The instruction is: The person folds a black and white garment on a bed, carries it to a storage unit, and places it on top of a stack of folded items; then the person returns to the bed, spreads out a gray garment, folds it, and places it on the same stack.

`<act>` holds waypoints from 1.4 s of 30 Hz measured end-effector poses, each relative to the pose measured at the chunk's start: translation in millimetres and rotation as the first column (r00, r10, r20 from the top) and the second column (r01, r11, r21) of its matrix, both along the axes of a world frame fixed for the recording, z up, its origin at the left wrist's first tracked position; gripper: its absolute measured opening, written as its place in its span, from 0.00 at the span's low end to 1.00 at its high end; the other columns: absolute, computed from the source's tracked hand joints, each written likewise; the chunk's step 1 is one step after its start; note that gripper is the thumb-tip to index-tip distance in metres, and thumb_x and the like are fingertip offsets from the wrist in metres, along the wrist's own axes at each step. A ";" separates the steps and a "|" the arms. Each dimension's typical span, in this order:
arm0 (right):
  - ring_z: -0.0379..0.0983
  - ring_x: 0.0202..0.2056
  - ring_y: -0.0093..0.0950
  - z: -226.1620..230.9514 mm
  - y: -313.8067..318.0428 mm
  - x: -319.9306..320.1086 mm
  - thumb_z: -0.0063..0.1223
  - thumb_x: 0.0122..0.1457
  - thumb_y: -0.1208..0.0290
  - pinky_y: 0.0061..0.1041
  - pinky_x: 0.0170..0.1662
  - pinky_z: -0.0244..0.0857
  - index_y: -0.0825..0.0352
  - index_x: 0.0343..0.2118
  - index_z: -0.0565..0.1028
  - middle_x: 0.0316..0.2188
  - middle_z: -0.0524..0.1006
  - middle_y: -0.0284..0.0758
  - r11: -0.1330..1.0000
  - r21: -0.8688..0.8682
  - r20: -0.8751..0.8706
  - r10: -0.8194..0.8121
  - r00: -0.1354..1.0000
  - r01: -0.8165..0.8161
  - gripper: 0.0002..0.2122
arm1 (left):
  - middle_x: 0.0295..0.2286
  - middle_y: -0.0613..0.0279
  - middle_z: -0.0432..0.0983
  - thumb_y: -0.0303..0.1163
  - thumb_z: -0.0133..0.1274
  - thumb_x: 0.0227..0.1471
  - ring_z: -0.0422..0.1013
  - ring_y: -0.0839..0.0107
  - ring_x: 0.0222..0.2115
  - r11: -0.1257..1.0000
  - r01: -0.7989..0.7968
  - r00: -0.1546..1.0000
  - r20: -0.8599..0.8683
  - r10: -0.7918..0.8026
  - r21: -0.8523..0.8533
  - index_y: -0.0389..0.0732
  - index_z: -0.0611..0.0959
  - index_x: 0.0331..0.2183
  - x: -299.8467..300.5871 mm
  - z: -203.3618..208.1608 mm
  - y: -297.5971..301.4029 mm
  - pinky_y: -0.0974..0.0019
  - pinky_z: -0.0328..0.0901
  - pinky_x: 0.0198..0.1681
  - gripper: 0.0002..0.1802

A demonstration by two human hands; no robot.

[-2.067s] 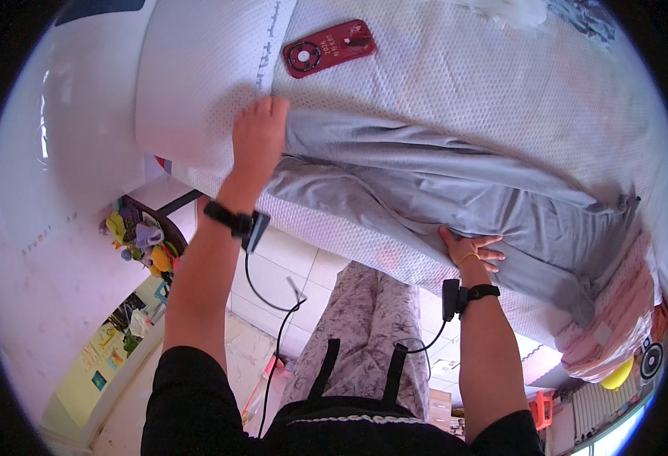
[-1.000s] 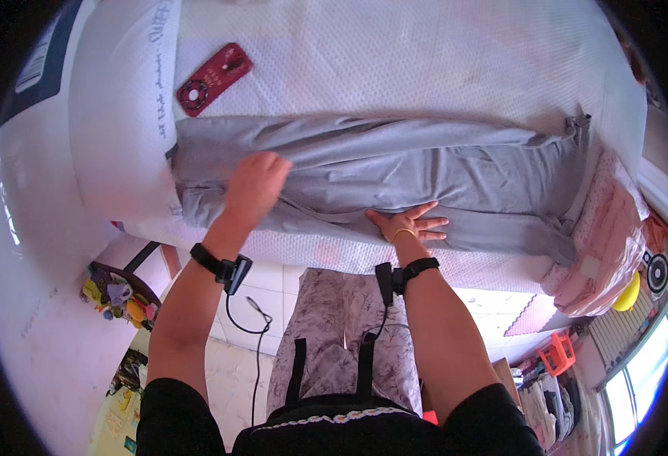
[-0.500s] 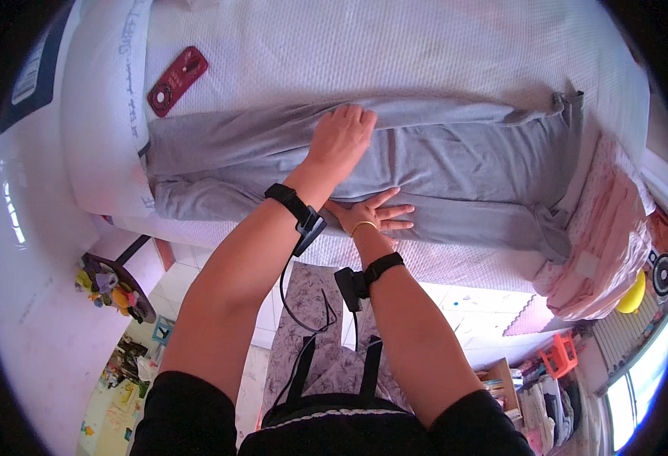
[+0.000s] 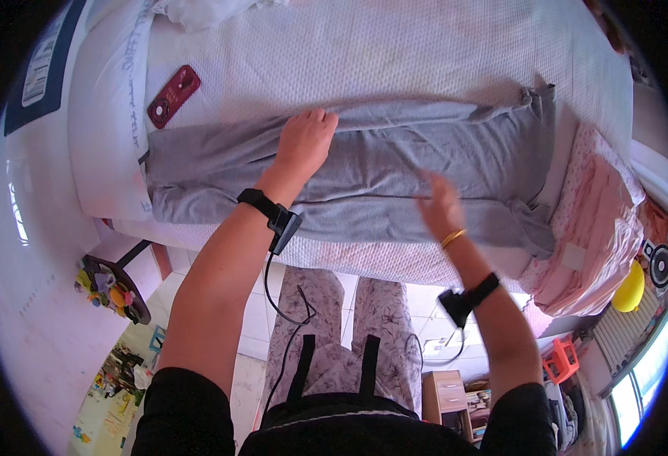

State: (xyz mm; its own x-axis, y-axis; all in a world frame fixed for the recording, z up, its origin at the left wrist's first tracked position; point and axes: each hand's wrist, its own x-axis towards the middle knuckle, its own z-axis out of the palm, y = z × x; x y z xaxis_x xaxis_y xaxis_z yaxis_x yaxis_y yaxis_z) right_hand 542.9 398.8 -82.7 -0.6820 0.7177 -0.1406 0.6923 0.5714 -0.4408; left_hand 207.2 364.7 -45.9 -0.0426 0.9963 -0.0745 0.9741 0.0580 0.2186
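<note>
A long grey cloth (image 4: 402, 159) lies across the near side of the bed, with its far and near edges turned in toward the middle. My left hand (image 4: 309, 140) rests on its far folded edge, fingers curled down against the fabric. Over the right half of the cloth is my right hand (image 4: 442, 207), smeared by motion. Its fingers are too blurred to read, and I cannot tell whether it touches the fabric.
A dark red phone-shaped object (image 4: 174, 96) lies on the white quilted bed cover (image 4: 394, 53). Folded pink bedding (image 4: 596, 235) sits at the right end. A yellow balloon (image 4: 628, 287) and a red plastic stool (image 4: 562, 360) are beyond it. Cables hang from my wrist straps.
My right hand has lifted from its spread, flat place on the cloth and moved right. My left hand has shifted left along the far fold in the picture. The view has shifted slightly.
</note>
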 end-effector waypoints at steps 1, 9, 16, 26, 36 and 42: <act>0.69 0.52 0.41 17.2 34.5 -13.6 0.59 0.55 0.70 0.39 0.54 0.66 0.60 0.57 0.68 0.48 0.74 0.41 0.975 0.215 0.088 0.032 0.996 -0.051 0.25 | 0.30 0.57 0.75 0.29 0.52 0.53 0.74 0.56 0.35 1.000 -0.016 1.000 0.012 0.016 0.009 0.41 0.76 0.31 -5.0 2.6 -8.1 0.53 0.68 0.36 0.03; 0.66 0.56 0.35 17.0 179.7 -12.9 0.51 0.58 0.74 0.58 0.63 0.50 0.53 0.51 0.75 0.51 0.73 0.33 0.861 0.493 0.399 -0.095 0.912 -0.126 0.17 | 0.29 0.61 0.72 0.28 0.52 0.51 0.72 0.57 0.34 0.981 -0.023 0.996 0.093 0.005 0.194 0.43 0.77 0.31 1.5 33.9 -5.7 0.54 0.66 0.36 0.02; 0.72 0.45 0.34 58.3 152.9 12.3 0.54 0.52 0.73 0.52 0.62 0.53 0.56 0.39 0.76 0.38 0.76 0.30 0.847 0.509 0.322 -0.021 0.947 -0.155 0.10 | 0.29 0.61 0.71 0.27 0.52 0.50 0.72 0.58 0.34 0.994 -0.023 0.993 0.119 0.010 0.109 0.44 0.77 0.31 13.5 34.3 -50.2 0.55 0.66 0.34 0.03; 0.73 0.45 0.38 34.8 78.0 75.2 0.56 0.52 0.73 0.39 0.52 0.66 0.57 0.42 0.74 0.38 0.74 0.34 0.980 0.192 0.451 -0.047 0.891 -0.045 0.14 | 0.38 0.59 0.73 0.30 0.56 0.53 0.71 0.58 0.42 0.983 -0.081 0.962 0.244 0.120 -0.165 0.44 0.79 0.41 36.4 -4.0 -84.9 0.51 0.67 0.43 0.12; 0.71 0.48 0.39 37.5 117.7 44.0 0.56 0.55 0.71 0.39 0.51 0.69 0.51 0.54 0.73 0.46 0.73 0.34 0.954 0.300 0.380 -0.101 0.919 -0.019 0.22 | 0.64 0.38 0.48 0.45 0.57 0.55 0.51 0.38 0.63 0.932 -0.228 0.973 -0.022 0.231 -0.282 0.55 0.59 0.65 63.5 -9.4 -65.0 0.33 0.58 0.56 0.41; 0.70 0.49 0.38 42.5 148.5 56.0 0.57 0.55 0.71 0.40 0.52 0.67 0.51 0.53 0.74 0.47 0.73 0.34 0.972 0.199 0.408 -0.200 0.891 0.127 0.21 | 0.64 0.27 0.40 0.49 0.61 0.51 0.44 0.26 0.63 0.826 -0.278 0.954 -0.038 0.298 -0.490 0.58 0.54 0.67 81.1 -30.8 -52.8 0.29 0.57 0.55 0.49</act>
